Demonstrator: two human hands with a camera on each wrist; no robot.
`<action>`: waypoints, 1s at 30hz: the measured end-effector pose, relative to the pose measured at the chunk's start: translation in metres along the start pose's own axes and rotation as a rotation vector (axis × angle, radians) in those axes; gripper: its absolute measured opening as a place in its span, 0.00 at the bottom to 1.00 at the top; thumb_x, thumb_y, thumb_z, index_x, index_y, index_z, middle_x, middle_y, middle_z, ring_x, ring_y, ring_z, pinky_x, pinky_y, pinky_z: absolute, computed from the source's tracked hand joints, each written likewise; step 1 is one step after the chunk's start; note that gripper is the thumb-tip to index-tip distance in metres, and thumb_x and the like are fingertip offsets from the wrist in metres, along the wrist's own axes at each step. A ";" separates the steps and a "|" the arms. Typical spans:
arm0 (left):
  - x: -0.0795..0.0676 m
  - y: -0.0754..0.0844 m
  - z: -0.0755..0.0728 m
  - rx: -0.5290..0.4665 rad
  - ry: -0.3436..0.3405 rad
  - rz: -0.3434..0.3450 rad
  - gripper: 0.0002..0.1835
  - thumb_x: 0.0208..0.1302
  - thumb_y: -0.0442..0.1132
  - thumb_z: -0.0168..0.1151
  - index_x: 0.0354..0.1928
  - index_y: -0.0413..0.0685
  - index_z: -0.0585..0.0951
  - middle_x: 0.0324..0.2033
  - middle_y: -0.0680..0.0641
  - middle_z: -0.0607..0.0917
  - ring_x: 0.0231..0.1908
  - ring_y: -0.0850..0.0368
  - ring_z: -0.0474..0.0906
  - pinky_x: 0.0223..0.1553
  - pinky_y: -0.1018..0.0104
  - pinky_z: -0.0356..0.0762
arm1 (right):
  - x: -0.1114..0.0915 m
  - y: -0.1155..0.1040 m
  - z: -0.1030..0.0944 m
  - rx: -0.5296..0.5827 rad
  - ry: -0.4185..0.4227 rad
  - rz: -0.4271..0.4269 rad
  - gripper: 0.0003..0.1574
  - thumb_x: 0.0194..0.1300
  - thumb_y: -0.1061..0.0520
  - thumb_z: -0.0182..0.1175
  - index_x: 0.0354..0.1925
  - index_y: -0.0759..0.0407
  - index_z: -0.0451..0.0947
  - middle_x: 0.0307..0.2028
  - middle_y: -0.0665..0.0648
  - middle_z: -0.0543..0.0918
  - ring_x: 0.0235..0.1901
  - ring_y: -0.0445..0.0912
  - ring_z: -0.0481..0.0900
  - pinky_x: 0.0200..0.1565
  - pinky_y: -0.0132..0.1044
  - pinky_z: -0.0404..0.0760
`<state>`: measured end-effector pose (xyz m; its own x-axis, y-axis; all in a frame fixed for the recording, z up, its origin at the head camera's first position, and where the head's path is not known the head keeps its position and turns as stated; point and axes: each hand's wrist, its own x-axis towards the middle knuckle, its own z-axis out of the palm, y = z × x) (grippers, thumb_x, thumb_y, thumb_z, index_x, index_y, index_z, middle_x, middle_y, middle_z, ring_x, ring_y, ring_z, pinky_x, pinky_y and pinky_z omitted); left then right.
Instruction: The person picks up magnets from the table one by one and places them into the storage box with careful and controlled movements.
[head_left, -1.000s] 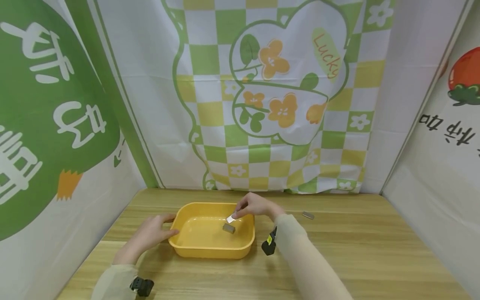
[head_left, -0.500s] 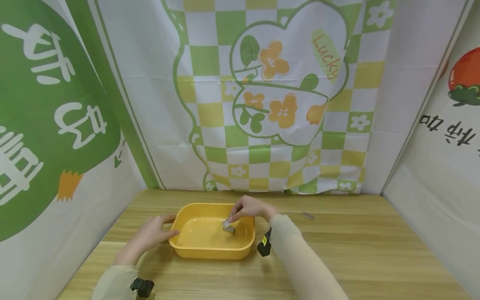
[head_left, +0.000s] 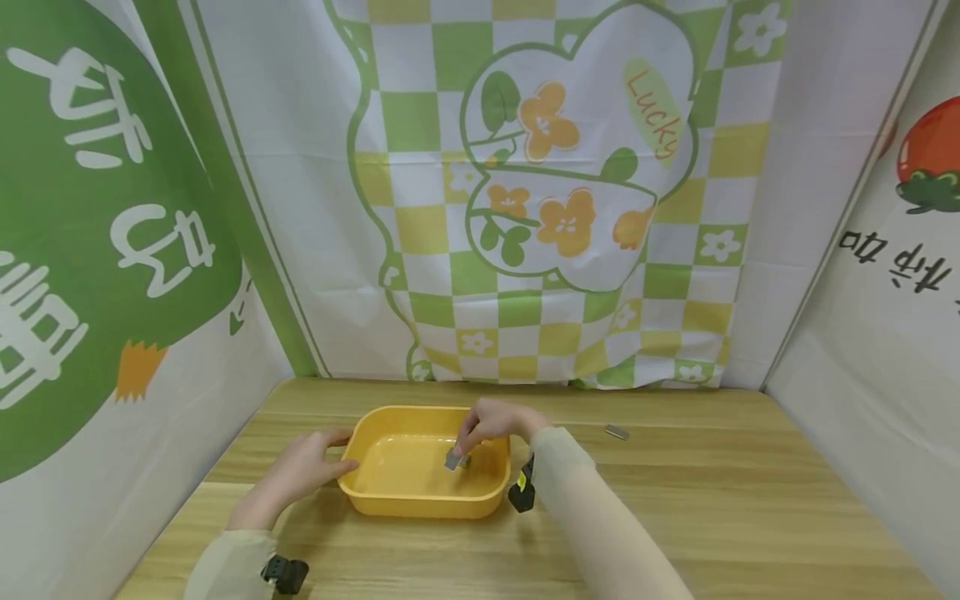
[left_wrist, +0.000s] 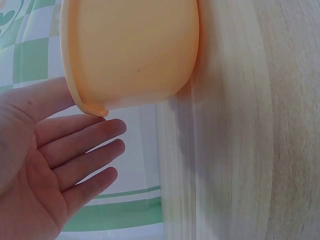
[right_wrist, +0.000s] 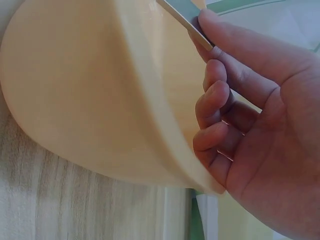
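Observation:
A yellow plastic tub [head_left: 420, 506] sits on the wooden table. At its left end my left hand [head_left: 294, 468] holds the rim, thumb over the edge and fingers outside; the left wrist view shows those fingers [left_wrist: 85, 160] spread and nearly straight. Over the tub's right part, my right hand [head_left: 498, 421] pinches a small flat silver metal block [head_left: 453, 459] between thumb and forefinger. That block is tilted, and in the right wrist view its thin edge shows. A second metal block [head_left: 467, 461] lies on the tub floor just behind it, partly covered.
A third small metal block [head_left: 617, 432] lies on the wooden table [head_left: 712, 500] right of the tub. Printed cloth walls [head_left: 540, 333] close in the back and both sides. Each wrist carries a small black camera [head_left: 522, 487].
My right hand has moved slightly left and lowered the pinched block, which now overlaps the block on the tub floor. My left hand stays at the rim.

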<state>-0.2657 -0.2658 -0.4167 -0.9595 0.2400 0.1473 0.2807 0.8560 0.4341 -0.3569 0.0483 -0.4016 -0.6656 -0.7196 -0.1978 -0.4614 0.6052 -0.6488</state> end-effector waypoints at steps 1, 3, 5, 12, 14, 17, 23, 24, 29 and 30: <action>0.000 0.000 0.000 0.002 0.000 0.002 0.29 0.57 0.46 0.67 0.56 0.34 0.76 0.50 0.35 0.82 0.52 0.35 0.76 0.53 0.40 0.73 | 0.001 0.000 0.001 0.002 -0.001 0.003 0.08 0.54 0.49 0.69 0.28 0.51 0.87 0.32 0.44 0.87 0.34 0.34 0.76 0.41 0.28 0.74; 0.001 -0.001 0.000 0.006 0.001 0.003 0.29 0.57 0.46 0.67 0.56 0.34 0.76 0.50 0.35 0.82 0.52 0.35 0.76 0.53 0.40 0.73 | 0.002 0.000 0.002 0.005 -0.004 0.006 0.07 0.54 0.50 0.69 0.28 0.52 0.87 0.32 0.44 0.87 0.32 0.34 0.74 0.39 0.27 0.72; 0.002 -0.002 0.001 0.005 0.003 0.001 0.29 0.57 0.46 0.67 0.56 0.34 0.77 0.50 0.35 0.82 0.52 0.36 0.77 0.53 0.40 0.73 | 0.002 -0.001 0.003 -0.002 -0.008 0.008 0.07 0.55 0.51 0.69 0.29 0.53 0.87 0.31 0.44 0.87 0.30 0.34 0.72 0.37 0.26 0.71; 0.001 -0.002 0.000 0.001 0.005 0.007 0.29 0.57 0.45 0.67 0.56 0.34 0.76 0.50 0.35 0.82 0.52 0.35 0.77 0.53 0.40 0.73 | 0.003 -0.003 0.004 -0.047 -0.031 0.030 0.05 0.56 0.54 0.68 0.30 0.53 0.87 0.30 0.45 0.86 0.30 0.34 0.74 0.38 0.26 0.74; 0.001 -0.001 0.000 0.002 0.002 0.007 0.29 0.57 0.46 0.67 0.56 0.34 0.76 0.50 0.35 0.82 0.52 0.36 0.77 0.52 0.40 0.73 | 0.004 -0.003 0.005 -0.066 -0.033 0.037 0.04 0.56 0.53 0.69 0.29 0.52 0.87 0.30 0.44 0.87 0.31 0.33 0.76 0.38 0.26 0.75; -0.001 0.000 -0.001 0.001 -0.001 0.006 0.29 0.57 0.46 0.67 0.56 0.34 0.77 0.50 0.35 0.82 0.52 0.36 0.77 0.52 0.40 0.73 | 0.006 -0.002 0.006 -0.086 -0.026 0.036 0.03 0.56 0.54 0.69 0.30 0.51 0.88 0.31 0.44 0.87 0.31 0.33 0.79 0.39 0.26 0.77; -0.001 0.000 0.000 -0.003 0.005 0.010 0.28 0.57 0.45 0.67 0.56 0.34 0.77 0.49 0.35 0.82 0.52 0.35 0.77 0.53 0.40 0.73 | 0.004 0.001 0.007 -0.044 0.021 -0.020 0.05 0.57 0.59 0.67 0.35 0.56 0.87 0.34 0.47 0.88 0.32 0.34 0.80 0.38 0.25 0.78; -0.001 0.000 0.000 -0.002 0.006 0.009 0.28 0.57 0.45 0.67 0.56 0.34 0.77 0.49 0.35 0.83 0.52 0.35 0.77 0.53 0.40 0.73 | 0.003 0.002 0.006 -0.034 0.033 -0.033 0.06 0.57 0.59 0.67 0.36 0.56 0.87 0.35 0.48 0.88 0.33 0.35 0.80 0.38 0.26 0.78; -0.001 0.000 0.000 -0.008 0.005 0.005 0.28 0.57 0.45 0.68 0.56 0.35 0.77 0.50 0.35 0.82 0.52 0.35 0.77 0.53 0.40 0.73 | -0.004 0.001 0.002 -0.005 0.077 -0.067 0.08 0.58 0.57 0.67 0.38 0.57 0.86 0.36 0.46 0.87 0.34 0.35 0.81 0.39 0.28 0.79; -0.001 0.000 0.000 -0.009 0.005 0.005 0.28 0.57 0.45 0.67 0.56 0.35 0.77 0.50 0.35 0.82 0.52 0.35 0.77 0.53 0.40 0.73 | -0.005 0.001 0.001 -0.006 0.083 -0.067 0.08 0.58 0.56 0.67 0.38 0.56 0.86 0.36 0.46 0.87 0.34 0.35 0.81 0.39 0.28 0.79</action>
<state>-0.2643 -0.2660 -0.4167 -0.9579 0.2423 0.1538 0.2860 0.8506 0.4412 -0.3533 0.0524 -0.4015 -0.6795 -0.7278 -0.0922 -0.5100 0.5590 -0.6538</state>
